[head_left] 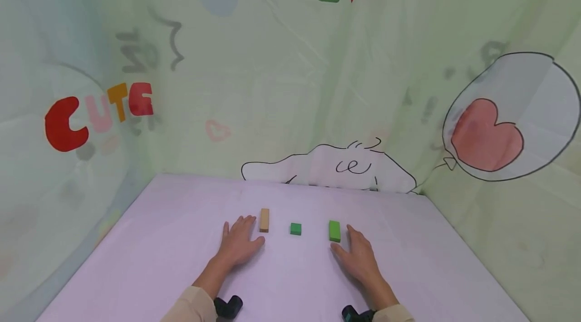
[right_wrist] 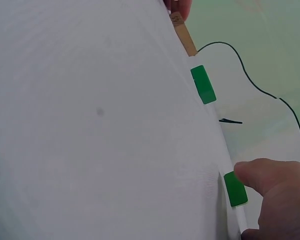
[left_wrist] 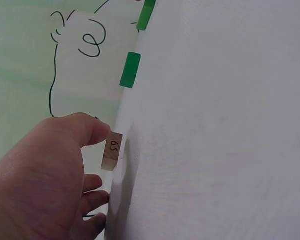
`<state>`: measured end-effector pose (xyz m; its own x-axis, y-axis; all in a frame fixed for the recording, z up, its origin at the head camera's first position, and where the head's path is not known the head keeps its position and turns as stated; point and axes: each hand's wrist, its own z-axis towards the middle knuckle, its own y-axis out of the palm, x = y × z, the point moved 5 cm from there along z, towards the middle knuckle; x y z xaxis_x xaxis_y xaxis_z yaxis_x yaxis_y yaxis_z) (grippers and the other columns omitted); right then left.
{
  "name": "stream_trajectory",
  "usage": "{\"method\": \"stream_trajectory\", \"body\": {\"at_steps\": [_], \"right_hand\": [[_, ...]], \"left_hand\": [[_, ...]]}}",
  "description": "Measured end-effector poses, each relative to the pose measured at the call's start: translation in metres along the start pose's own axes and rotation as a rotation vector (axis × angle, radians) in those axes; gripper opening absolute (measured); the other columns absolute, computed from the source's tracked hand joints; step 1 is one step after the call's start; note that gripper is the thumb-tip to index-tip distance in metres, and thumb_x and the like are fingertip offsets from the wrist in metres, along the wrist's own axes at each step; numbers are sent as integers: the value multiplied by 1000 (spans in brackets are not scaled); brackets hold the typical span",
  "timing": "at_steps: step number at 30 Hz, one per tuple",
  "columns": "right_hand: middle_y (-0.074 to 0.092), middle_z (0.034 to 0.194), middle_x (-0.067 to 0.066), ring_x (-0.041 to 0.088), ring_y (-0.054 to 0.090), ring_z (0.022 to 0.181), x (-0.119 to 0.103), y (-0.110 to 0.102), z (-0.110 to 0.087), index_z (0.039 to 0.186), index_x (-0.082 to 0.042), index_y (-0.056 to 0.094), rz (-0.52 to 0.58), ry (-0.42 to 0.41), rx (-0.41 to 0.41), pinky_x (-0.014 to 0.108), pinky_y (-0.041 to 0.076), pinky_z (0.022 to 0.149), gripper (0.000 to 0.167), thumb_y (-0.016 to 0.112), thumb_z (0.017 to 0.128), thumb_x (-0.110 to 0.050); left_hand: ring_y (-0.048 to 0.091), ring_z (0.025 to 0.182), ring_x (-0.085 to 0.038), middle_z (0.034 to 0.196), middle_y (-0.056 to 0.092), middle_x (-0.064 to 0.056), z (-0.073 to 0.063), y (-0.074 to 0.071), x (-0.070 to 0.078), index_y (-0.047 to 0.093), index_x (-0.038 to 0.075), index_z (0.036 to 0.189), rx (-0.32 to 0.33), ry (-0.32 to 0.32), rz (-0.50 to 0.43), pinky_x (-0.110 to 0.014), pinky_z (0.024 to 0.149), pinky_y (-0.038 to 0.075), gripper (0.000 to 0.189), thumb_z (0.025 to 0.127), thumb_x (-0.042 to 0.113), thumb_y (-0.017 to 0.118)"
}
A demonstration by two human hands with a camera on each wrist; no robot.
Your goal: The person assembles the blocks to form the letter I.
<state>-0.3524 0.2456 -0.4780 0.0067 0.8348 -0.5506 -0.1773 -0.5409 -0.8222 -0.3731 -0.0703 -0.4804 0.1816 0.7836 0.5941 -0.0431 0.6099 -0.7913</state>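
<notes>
Three blocks lie in a row on the pale table [head_left: 290, 281]. At the left is a long natural-wood block [head_left: 265, 220], marked 65 on its end in the left wrist view. A small dark green block [head_left: 296, 229] sits in the middle, and a longer light green block [head_left: 334, 231] at the right. My left hand [head_left: 238, 244] is beside the wooden block, thumb and fingers spread around its near end. My right hand [head_left: 358, 256] lies by the light green block, thumb near its close end and fingers along its right side. Both hands are relaxed, without a grip.
A printed cloth [head_left: 281, 85] hangs behind and at both sides of the table, with letters, a balloon and a line drawing on it. Dark camera mounts [head_left: 229, 307] are strapped to both wrists.
</notes>
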Motion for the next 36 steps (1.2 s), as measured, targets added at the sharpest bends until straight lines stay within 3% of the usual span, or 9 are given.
{"method": "stream_trajectory", "body": {"at_steps": [13,24,36], "right_hand": [[42,154,35,54,38,144,1,1,7,155,9,34,22,-27,28,65,35,118,76,68,96,-27],[41,155,35,53,37,145,2,4,9,155,9,33,24,-8,0,64,35,119,77,69,97,-26],[44,153,35,53,40,144,-5,1,17,153,11,36,21,-51,2,64,37,117,76,70,97,-27]], "left_hand": [[34,152,-45,155,49,-23,12,-1,-1,49,-3,149,4,-9,-50,-68,126,10,65,96,31,63],[33,153,-43,156,48,-23,19,6,-3,46,0,152,-21,-66,-143,-61,129,8,67,96,31,66],[30,154,-43,160,44,-22,36,8,-6,43,2,155,-44,-39,-157,-60,129,4,72,94,32,67]]}}
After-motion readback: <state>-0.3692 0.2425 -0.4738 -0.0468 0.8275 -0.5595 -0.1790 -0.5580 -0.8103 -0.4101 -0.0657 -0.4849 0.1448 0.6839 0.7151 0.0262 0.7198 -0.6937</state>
